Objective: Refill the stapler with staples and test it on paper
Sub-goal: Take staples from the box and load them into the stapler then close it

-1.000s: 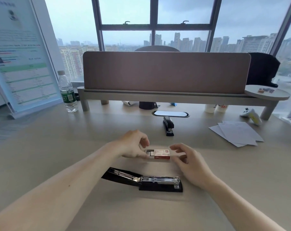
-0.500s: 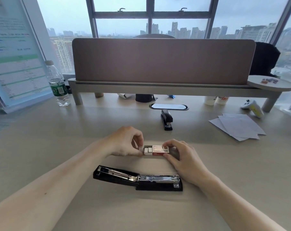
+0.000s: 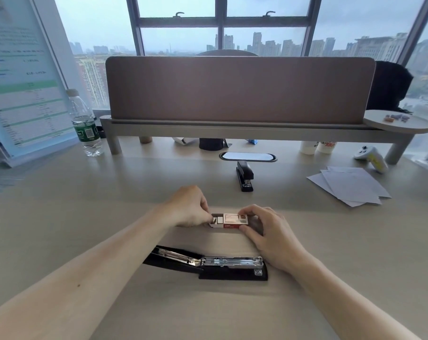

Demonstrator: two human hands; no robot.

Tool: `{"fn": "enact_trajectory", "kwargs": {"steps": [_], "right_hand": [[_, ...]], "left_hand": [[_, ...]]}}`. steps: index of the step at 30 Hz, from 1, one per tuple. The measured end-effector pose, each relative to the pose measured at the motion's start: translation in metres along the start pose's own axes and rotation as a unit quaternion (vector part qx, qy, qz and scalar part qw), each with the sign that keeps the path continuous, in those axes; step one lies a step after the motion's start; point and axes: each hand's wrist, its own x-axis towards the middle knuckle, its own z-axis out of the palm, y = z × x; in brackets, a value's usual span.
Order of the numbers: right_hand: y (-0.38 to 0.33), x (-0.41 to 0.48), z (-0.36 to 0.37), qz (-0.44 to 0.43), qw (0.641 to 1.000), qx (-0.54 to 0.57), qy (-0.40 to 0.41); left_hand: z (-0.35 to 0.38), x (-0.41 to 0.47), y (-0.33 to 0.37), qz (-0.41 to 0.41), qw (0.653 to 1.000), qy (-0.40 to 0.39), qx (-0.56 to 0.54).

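Observation:
A black stapler (image 3: 208,265) lies flipped open on the desk close to me, its metal staple channel facing up. Behind it sits a small red and white staple box (image 3: 231,220) with its inner tray slid out to the left. My left hand (image 3: 188,207) has its fingertips curled at the tray's open left end, pinching at what is inside. My right hand (image 3: 267,229) holds the box's sleeve from the right, thumb in front and fingers over the top. Several white paper sheets (image 3: 350,185) lie at the far right.
A second, closed black stapler (image 3: 244,175) stands behind the box near a cable port (image 3: 247,157). A water bottle (image 3: 85,126) and a sign board (image 3: 23,77) are at the left. A shelf riser with a divider (image 3: 240,128) spans the back; a white controller (image 3: 371,155) lies right.
My right hand closed onto the box's sleeve. The tray has slid further out to the left, and my left fingertips have gone into its open end.

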Motion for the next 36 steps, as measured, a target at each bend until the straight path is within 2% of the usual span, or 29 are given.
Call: {"fn": "enact_trajectory", "kwargs": {"steps": [7, 11, 17, 19, 21, 24, 29, 34, 36], "right_hand": [[0.001, -0.001, 0.0, -0.002, 1.0, -0.001, -0.002], [0.001, 0.0, 0.001, -0.002, 1.0, 0.0, 0.0], [0.002, 0.0, 0.001, 0.001, 1.0, 0.003, -0.004], [0.001, 0.0, 0.001, -0.001, 1.0, 0.001, -0.002], [0.001, 0.0, 0.0, -0.003, 1.0, -0.002, 0.001], [0.001, -0.001, 0.001, -0.005, 1.0, -0.001, 0.003], [0.002, -0.003, 0.001, -0.005, 1.0, -0.004, 0.006], [0.002, -0.001, 0.0, -0.008, 1.0, 0.001, 0.003], [0.002, -0.001, 0.0, -0.006, 1.0, 0.003, 0.001]], "left_hand": [[0.003, 0.001, 0.005, -0.059, 0.998, -0.004, -0.038], [0.003, 0.0, 0.002, -0.06, 0.997, -0.009, -0.051], [-0.009, -0.008, -0.009, -0.028, 0.976, 0.043, -0.214], [-0.012, -0.018, -0.007, 0.005, 0.987, 0.019, -0.161], [-0.009, -0.029, 0.003, 0.038, 0.999, -0.015, -0.026], [0.003, -0.037, 0.012, 0.045, 0.995, -0.019, 0.086], [0.008, -0.039, 0.014, 0.034, 0.997, 0.001, 0.076], [0.002, -0.026, 0.0, -0.021, 0.996, 0.079, -0.022], [0.005, -0.022, -0.003, -0.036, 0.996, 0.071, -0.044]]}}
